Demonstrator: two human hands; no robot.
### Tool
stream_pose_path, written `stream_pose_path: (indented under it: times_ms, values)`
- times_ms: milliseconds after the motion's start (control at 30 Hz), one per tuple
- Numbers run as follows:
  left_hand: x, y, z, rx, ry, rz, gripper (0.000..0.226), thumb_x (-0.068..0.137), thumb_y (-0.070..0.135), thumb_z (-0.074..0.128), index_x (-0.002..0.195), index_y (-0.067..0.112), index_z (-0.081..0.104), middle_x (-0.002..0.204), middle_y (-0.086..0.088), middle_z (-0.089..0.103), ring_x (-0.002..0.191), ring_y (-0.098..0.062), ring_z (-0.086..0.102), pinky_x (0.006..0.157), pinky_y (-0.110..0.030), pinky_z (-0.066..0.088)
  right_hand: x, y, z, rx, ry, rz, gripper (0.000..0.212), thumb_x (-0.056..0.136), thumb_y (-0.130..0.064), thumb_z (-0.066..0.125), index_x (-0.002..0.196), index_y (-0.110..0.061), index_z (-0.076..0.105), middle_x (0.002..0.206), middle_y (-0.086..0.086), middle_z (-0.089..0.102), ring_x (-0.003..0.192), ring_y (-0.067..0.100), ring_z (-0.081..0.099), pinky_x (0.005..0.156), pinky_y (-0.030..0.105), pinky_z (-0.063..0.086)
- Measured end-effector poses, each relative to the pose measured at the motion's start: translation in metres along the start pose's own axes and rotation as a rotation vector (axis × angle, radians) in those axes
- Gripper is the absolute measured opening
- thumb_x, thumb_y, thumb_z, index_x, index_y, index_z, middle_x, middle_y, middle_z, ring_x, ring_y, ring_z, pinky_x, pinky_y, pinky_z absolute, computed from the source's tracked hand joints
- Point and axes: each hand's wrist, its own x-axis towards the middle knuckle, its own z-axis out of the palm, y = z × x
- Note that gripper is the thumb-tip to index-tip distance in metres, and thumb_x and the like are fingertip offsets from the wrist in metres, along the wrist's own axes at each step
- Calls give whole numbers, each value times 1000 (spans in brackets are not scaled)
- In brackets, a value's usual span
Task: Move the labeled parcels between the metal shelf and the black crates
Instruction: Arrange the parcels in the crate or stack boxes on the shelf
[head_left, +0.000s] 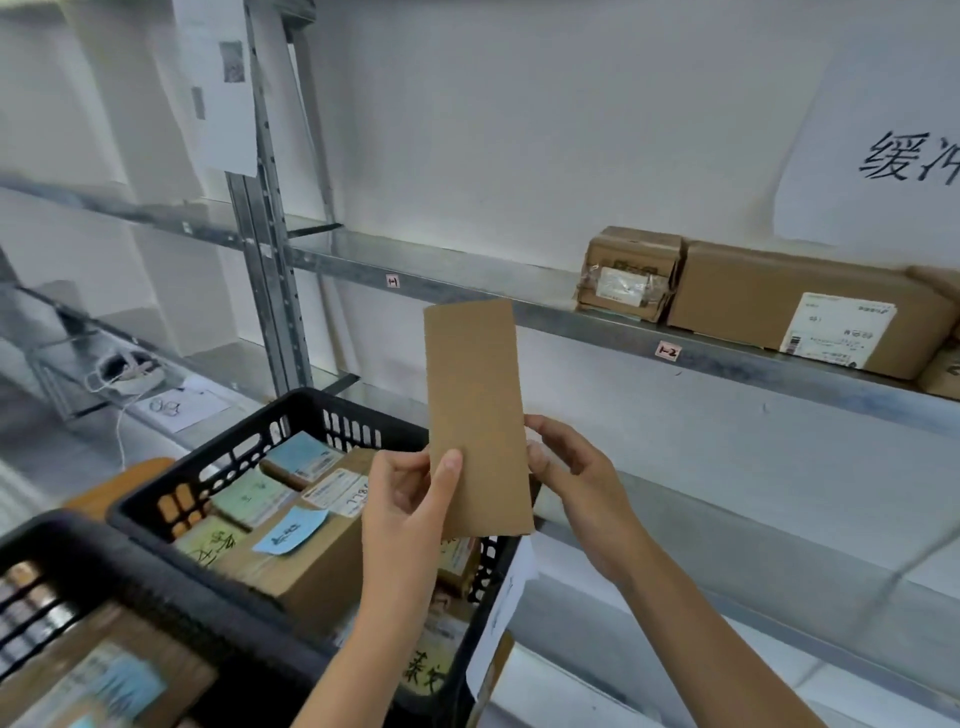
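Note:
A flat brown cardboard parcel stands upright in front of me, its plain side facing me. My left hand pinches its lower left edge with the thumb on the front. On the lower right edge my right hand grips it, fingers behind. It is held above a black crate filled with several labeled parcels. A second black crate sits at the lower left, also holding parcels. On the metal shelf to the upper right rest a small taped box and a larger labeled box.
A shelf upright with a paper sheet taped to it rises at the left. A white cable bundle and a paper lie on a lower shelf. A paper sign with writing hangs on the wall at the right.

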Motion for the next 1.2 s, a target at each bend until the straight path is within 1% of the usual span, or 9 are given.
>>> stream_pose_path:
  times_ms: [100,200,300,433,533,667,800,1000,1200]
  values:
    - [2,-4,-13,-2,16,13,24,83,42,71,91,23,58,100,0,73,91,-16,69,73,-37,57,4,13,9,206,-71,106,63,73,-35,78,133,-35,58,124,-7,70,119,18,65,95,41,57]
    - [6,-8,-21,0,33,36,25,84,37,71,96,19,58,104,-2,73,97,-18,70,77,-37,57,6,19,16,287,-118,198,79,70,-28,80,143,-29,47,121,-3,73,111,19,70,86,36,60]
    - [11,-13,-29,47,39,71,22,86,32,70,104,24,59,111,6,72,105,-10,68,84,-32,56,5,22,20,196,-105,189,75,68,-29,81,138,-22,56,120,-8,73,111,13,69,88,32,58]
    - [14,-22,-34,231,25,118,23,96,17,61,111,34,65,112,22,68,110,4,61,86,-21,55,1,24,26,41,-10,128,63,67,-38,85,125,-35,58,112,-21,70,104,9,68,76,30,57]
    - [11,-24,-33,211,36,79,22,95,35,57,116,31,63,106,19,70,101,1,65,75,-18,56,1,25,28,-3,39,51,37,84,-38,74,117,-37,60,101,-24,70,98,8,69,77,32,59]
    - [4,-20,-29,61,-4,-33,52,77,65,61,118,33,58,105,17,72,96,-1,69,70,-16,56,-3,24,27,139,54,16,32,99,-42,46,111,-27,71,104,-6,75,93,10,70,74,23,57]
    - [2,-21,-26,32,-36,-77,54,73,60,71,118,32,58,106,11,73,98,-6,70,74,-24,59,-6,23,27,209,48,81,29,88,-36,64,113,-22,70,107,8,74,90,16,69,65,21,55]
    - [3,-23,-25,-31,-96,-57,42,75,56,71,110,34,63,107,3,74,97,-14,72,72,-24,59,-14,25,20,246,-182,283,56,93,-56,48,133,-21,64,124,6,71,116,22,67,88,37,59]
    - [9,-28,-27,-109,-69,-73,34,87,36,68,119,33,57,110,0,74,103,-17,70,76,-29,59,-17,27,17,188,-173,206,42,98,-52,46,135,-37,60,128,-2,70,124,21,62,105,55,48]
